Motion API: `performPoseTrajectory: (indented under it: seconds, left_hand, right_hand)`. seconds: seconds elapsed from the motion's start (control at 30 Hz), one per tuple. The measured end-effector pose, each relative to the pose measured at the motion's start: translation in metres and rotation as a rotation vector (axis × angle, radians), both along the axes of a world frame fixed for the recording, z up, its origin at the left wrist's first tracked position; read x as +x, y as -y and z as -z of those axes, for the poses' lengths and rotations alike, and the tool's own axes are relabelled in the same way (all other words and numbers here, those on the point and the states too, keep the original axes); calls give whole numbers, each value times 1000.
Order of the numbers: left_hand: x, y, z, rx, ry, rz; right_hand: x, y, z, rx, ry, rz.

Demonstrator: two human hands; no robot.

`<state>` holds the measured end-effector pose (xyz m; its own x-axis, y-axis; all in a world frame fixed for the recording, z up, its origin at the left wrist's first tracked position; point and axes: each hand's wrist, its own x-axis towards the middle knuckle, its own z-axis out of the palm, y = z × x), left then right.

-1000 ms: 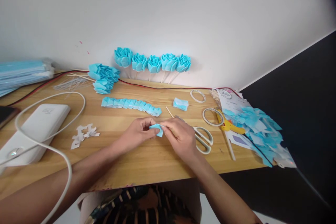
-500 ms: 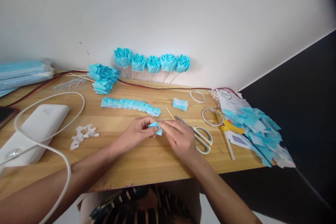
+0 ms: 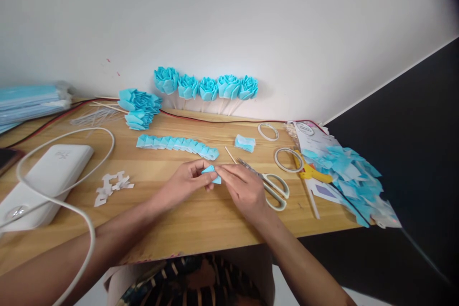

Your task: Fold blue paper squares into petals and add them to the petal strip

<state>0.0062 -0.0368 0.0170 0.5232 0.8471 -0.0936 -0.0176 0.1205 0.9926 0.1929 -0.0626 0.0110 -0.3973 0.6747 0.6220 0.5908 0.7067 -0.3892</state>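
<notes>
Between my two hands is a small folded blue piece [image 3: 217, 180], paper or thin fabric, over the front part of the table. My left hand [image 3: 190, 178] pinches its left side between thumb and fingers. My right hand [image 3: 244, 189] has its fingertips closed on the right side, covering part of it. Behind my hands lies a curved row of folded blue petals [image 3: 175, 143]. A small stack of blue and white pieces [image 3: 245, 143] sits farther right. Scissors [image 3: 276, 186] lie just right of my right hand, their blades partly behind it, beside a thin wooden stick [image 3: 230, 154].
Several blue flowers [image 3: 208, 89] on sticks lean against the wall; more flowers [image 3: 139, 105] lie left. Two tape rolls [image 3: 289, 159], a yellow glue gun [image 3: 315, 173] and a blue heap [image 3: 353, 177] are right. Left are white scraps [image 3: 111, 186], a power bank [image 3: 53, 177] and its cable [image 3: 81, 210].
Both hands keep their hold on the blue piece with almost no movement. The whole view has shifted very slightly.
</notes>
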Motion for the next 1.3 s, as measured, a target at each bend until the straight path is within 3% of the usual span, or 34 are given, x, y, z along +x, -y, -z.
performPoseTrajectory:
  seconds: [0.27, 0.4, 0.5, 0.57, 0.97, 1.3]
  left_hand:
    - [0, -1, 2, 13, -14, -24]
    - [0, -1, -1, 26, -37, -51]
    - [0, -1, -3, 43, -26, -50]
    - [0, -1, -2, 46, -20, -42]
    - [0, -2, 0, 58, -42, -81]
    - [1, -2, 1, 41, -19, -82]
  right_hand:
    - [-1, 1, 0, -73, -41, 22]
    - [-2, 3, -5, -388, -263, 89]
    - [-5, 4, -11, -691, -451, 26]
    - [-9, 4, -15, -786, -505, -8]
    - [-16, 2, -9, -775, -642, 59]
    - [-20, 3, -7, -715, -515, 173]
